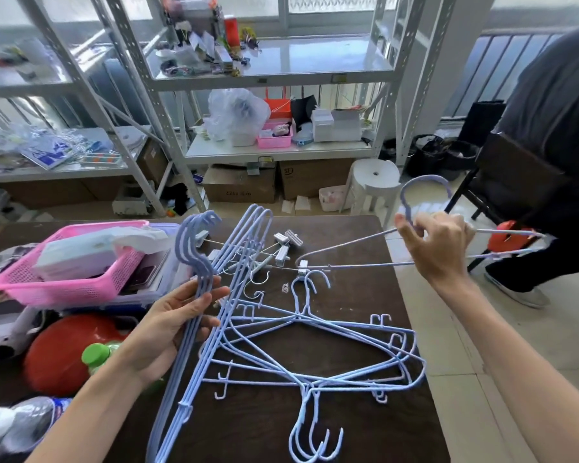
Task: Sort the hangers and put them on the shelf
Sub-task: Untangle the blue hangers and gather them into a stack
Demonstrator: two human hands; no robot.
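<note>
My left hand [168, 324] grips a bunch of several light-blue hangers [194, 262] at their necks, hooks pointing up and away. My right hand [435, 242] holds a single light-blue hanger [425, 190] by its neck above the table's right edge, its hook up and its arms spread sideways. A loose pile of blue hangers [315, 349] lies on the dark brown table [258, 429] between my arms. Several clip hangers with white clips [281, 248] lie behind the pile. White metal shelves [274, 75] stand beyond the table.
A pink basket [67, 279] with packets sits at the table's left, beside a red round object [61, 352] and a green-capped bottle [97, 354]. A person in dark clothes [549, 128] stands at the right. A white stool [375, 185] and cardboard boxes [241, 185] stand on the floor.
</note>
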